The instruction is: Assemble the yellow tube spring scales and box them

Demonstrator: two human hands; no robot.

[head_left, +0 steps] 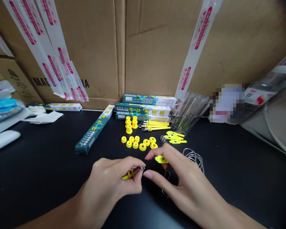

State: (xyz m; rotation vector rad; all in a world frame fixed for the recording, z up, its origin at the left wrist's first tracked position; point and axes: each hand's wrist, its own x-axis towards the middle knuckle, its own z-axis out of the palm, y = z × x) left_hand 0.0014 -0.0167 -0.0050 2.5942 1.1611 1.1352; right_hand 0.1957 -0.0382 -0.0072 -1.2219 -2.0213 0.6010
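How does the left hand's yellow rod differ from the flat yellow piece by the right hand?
The slim yellow plastic rod is long, metal-tipped; the flat yellow plastic piece is short and broad. The left hand pinches the rod; the piece sits at the fingertips of the right hand. Both are yellow.

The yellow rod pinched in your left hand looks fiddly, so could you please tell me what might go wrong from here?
1. The yellow rod is held only at the fingertips of the left hand; it might slip onto the black table.
2. The wire hooks lie partly under the right hand, so they could snag or get dragged.
3. The loose yellow caps sit just beyond both hands and may be knocked away.
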